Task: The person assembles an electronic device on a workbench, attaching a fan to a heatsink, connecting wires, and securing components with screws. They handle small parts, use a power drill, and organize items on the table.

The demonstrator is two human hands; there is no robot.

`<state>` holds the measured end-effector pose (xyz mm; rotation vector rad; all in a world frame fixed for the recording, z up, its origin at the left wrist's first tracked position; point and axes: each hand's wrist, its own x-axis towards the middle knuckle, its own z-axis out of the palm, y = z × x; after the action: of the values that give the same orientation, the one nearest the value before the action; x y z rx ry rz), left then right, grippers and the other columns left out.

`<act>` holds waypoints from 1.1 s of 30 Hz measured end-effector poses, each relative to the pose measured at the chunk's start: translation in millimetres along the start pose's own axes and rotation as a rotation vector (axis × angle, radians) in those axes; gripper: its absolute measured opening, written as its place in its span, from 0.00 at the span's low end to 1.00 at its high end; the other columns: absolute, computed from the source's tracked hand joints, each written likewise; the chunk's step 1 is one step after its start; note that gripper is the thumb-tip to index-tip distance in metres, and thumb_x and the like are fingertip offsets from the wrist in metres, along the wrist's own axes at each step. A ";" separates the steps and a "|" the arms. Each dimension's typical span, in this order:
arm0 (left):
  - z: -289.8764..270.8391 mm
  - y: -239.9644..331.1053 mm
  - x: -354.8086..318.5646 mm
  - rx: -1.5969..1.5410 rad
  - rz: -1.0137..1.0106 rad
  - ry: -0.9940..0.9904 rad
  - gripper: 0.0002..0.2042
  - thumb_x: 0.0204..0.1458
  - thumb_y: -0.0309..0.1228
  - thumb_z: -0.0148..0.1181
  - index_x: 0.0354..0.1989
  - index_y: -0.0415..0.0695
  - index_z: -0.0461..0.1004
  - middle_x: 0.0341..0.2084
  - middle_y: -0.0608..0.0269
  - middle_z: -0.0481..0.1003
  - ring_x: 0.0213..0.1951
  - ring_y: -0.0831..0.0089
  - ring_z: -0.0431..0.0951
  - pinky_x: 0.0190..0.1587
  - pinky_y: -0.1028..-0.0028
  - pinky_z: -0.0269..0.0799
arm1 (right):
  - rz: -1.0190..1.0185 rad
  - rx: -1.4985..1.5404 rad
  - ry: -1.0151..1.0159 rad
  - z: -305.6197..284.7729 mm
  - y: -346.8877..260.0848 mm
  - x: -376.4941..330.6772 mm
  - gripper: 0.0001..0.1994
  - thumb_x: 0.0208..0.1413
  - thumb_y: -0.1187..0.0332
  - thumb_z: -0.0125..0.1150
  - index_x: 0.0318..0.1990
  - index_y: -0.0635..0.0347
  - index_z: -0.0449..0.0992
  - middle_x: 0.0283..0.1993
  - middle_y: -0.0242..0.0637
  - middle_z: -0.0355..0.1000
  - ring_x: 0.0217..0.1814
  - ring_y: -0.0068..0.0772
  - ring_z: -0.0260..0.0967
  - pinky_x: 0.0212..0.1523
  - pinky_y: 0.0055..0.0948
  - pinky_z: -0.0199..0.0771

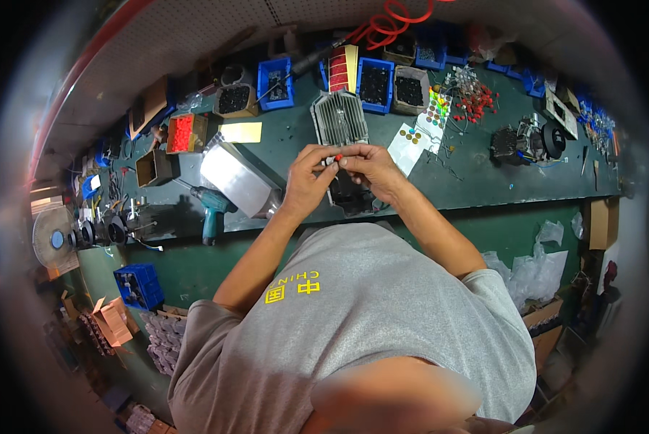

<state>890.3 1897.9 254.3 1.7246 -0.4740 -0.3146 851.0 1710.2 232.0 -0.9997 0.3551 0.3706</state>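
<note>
A small red part (339, 157) shows between my two hands, too little of it to tell its kind. My left hand (310, 177) is closed on it, thumb and fingertips pinched together. From the other side my right hand (375, 171) also pinches it, the thumb close to the left one. Both hands are over a grey finned metal housing (341, 117), whose ribbed end points away from me. The dark near part of the housing (350, 194) lies partly hidden beneath my hands.
Left of the housing lie a cordless drill (211, 210) and a shiny metal cover (237, 173). Blue bins (275, 83) of small parts line the back. To the right are a sticker sheet (407, 147), a pile of red-tipped pieces (476, 101) and a black-and-metal assembly (530, 139).
</note>
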 end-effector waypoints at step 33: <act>-17.7 -21.6 5.4 0.165 0.124 -0.117 0.11 0.55 0.20 0.64 0.47 0.39 0.79 0.41 0.57 0.75 0.41 0.66 0.79 0.41 0.72 0.77 | 0.177 0.043 -0.015 1.9 5.9 7.9 0.10 0.62 0.63 0.68 0.36 0.60 0.81 0.28 0.26 0.72 0.27 0.15 0.63 0.23 0.18 0.60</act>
<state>906.2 1914.0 237.1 1.8338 -0.7060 -0.2950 855.5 1715.9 224.9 -0.9254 0.4378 0.5276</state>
